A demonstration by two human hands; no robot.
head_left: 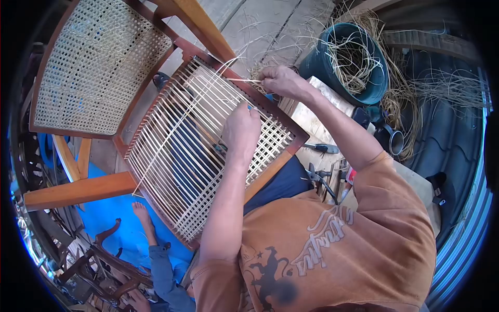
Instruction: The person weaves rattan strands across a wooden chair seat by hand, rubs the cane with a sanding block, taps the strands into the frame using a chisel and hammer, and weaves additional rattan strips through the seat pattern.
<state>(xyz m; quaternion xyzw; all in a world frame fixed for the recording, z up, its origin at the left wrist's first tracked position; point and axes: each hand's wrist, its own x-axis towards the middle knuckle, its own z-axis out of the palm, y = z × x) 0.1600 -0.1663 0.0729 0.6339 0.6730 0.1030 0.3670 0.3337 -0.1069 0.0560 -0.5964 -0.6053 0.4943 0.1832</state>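
Note:
A wooden chair lies tilted before me, its seat frame point(299, 136) strung with pale cane strands point(171, 140). Crossed weaving covers the side of the seat nearest me; farther off, mostly parallel strands show, with a few laid across them. My left hand point(243, 127) is closed over the seat near the woven edge, with something small and blue at its fingertips that I cannot make out. Beyond the frame's right rail, my right hand point(283, 82) pinches a cane strand point(244, 80) that runs back to the seat. The chair's backrest point(99, 62) has finished-looking cane mesh.
A green bucket point(382, 78) holds loose cane, with more strands point(410, 119) around it. Tools, including pliers point(314, 176) and a dark-handled tool point(325, 148), lie at the right. Another person's bare foot point(139, 209) rests on a blue sheet point(109, 223) at lower left.

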